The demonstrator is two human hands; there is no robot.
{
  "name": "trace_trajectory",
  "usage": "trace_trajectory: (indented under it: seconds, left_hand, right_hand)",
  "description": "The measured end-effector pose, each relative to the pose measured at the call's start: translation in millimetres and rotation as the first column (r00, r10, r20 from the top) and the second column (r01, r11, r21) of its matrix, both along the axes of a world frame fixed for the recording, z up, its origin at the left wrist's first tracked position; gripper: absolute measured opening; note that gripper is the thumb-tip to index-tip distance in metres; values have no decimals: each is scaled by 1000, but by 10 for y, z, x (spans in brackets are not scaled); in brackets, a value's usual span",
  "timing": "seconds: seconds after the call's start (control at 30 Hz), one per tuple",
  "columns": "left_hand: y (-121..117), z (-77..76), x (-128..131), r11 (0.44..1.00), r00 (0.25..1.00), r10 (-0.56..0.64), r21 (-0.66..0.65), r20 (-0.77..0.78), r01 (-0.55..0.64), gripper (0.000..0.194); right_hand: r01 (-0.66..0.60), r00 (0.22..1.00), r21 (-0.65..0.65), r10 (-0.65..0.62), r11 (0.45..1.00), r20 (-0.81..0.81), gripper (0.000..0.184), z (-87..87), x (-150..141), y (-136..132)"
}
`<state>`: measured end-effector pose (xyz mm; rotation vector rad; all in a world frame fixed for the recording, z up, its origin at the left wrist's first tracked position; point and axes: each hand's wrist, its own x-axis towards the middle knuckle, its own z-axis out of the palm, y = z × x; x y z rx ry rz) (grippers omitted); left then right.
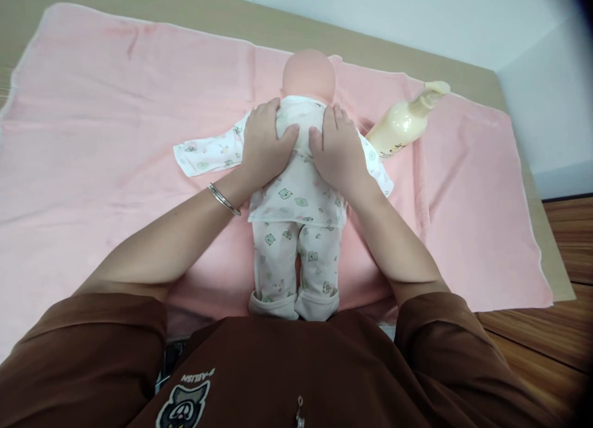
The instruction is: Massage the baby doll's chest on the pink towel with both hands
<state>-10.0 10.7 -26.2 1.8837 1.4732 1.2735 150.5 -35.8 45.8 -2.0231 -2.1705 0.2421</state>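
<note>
A baby doll (301, 196) lies stretched out in front of me, its smooth bald head (309, 76) pointing away and no face showing. It wears a white printed top and matching trousers with turned-up cuffs. My left hand (267, 141) rests on the left side of its upper body, fingers near the shoulder and thumb stretched inward. On the right side, my right hand (340, 147) lies in the same way, thumb toward the middle. Both hands are open with palms against the cloth. The doll's sleeves (208, 153) spread out to either side, partly covered by my hands.
A pink towel (139, 107) with some folds covers most of the wooden table (398, 54). A cream pump bottle (401, 128) lies tilted to the right of the doll, by its sleeve. A white wall (417, 14) runs behind; wooden flooring (567, 249) shows at right.
</note>
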Motion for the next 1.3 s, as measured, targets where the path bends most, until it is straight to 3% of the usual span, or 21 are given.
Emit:
trace_trajectory:
  seconds: [0.17,0.3,0.4,0.5,0.6,0.7,0.83,0.97,1.1,1.2,1.3]
  left_hand:
    - [64,65,0,998,1000,10,-57,-23,-11,57]
    - [-108,168,51,999,986,-42,-40,-164,36,53]
    - [-240,185,93,990,980,-140,13,-144,143,59]
    - [-238,184,101,983,977,-171,51,-128,179,53]
    - [-105,222,63,989,979,-142,-51,-149,136,40]
    - [44,258,18,984,982,-118,-150,-148,95,45]
    - [67,195,24,994,991,-91,-66,-101,85,52]
    - [-186,129,93,990,985,-136,21,-110,139,55]
    - [-409,189,141,983,975,-162,64,-153,173,60]
    - [-335,264,106,986,954,-156,17,-257,166,59]
    - [-159,305,33,989,937,-146,-41,-317,140,44]
  right_hand:
    - [-131,991,131,132,983,-1,63,-1,-127,-260]
    - [-111,990,121,121,986,-71,52,3,23,-25]
    - [-45,996,44,49,998,-79,50,14,160,204]
    - [-56,997,22,57,998,-57,52,-24,200,256]
    - [-121,991,101,126,988,-47,60,-95,133,85]
    - [-215,972,168,229,962,-63,64,-118,29,-171]
    - [-295,948,149,308,944,-74,59,-28,-25,-270]
    - [-180,983,37,182,983,-39,57,60,32,-29]
    - [-83,994,4,83,997,-68,57,44,97,145]
    - [-123,992,-7,123,992,-21,61,36,86,67]
    - [-183,981,16,182,983,69,65,87,1,-156]
